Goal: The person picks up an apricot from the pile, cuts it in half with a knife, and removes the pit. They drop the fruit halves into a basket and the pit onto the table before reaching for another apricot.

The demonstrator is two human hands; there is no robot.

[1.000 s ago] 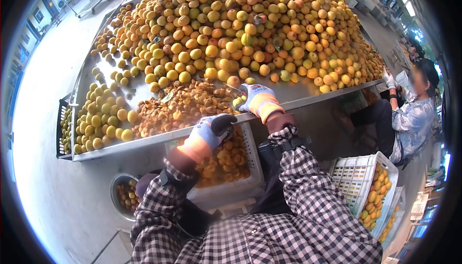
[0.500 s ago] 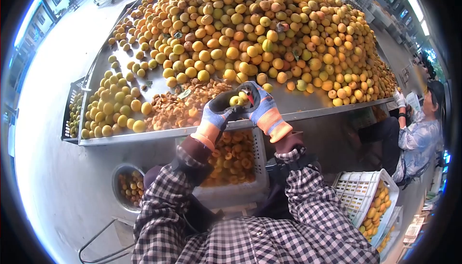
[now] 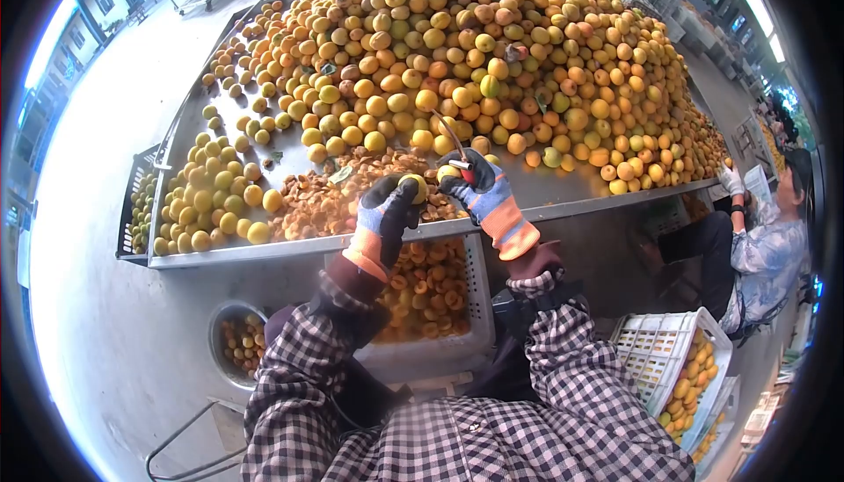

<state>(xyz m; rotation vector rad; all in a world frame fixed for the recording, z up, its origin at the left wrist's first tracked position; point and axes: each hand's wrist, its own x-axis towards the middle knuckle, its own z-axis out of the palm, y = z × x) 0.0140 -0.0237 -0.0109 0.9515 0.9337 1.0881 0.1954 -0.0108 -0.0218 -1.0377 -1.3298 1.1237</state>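
Observation:
Between thumb and fingers, my left hand point(image 3: 387, 216), in a blue, orange and black glove, grips a yellow apricot point(image 3: 414, 188). My right hand point(image 3: 480, 195), gloved the same way, is closed around a thin curved tool point(image 3: 467, 172) with a red handle and a metal collar; its slender end points up. Another yellow apricot piece point(image 3: 447, 173) shows at the right fingertips. Both hands are over the near edge of the metal table point(image 3: 563, 208), a small gap between them. Brown-orange apricot pieces point(image 3: 338, 190) lie just beyond my left hand.
A large heap of apricots point(image 3: 492, 69) covers the table, with a smaller greenish group point(image 3: 207, 201) at left. Below are a crate of halved apricots point(image 3: 426, 293), a metal bowl point(image 3: 217, 341) and a tilted white crate point(image 3: 646, 350). A seated person point(image 3: 765, 245) works at right.
My hands were together around yellow-green fruit; now they have separated, each with a piece. The tool has swung so its thin end points upward.

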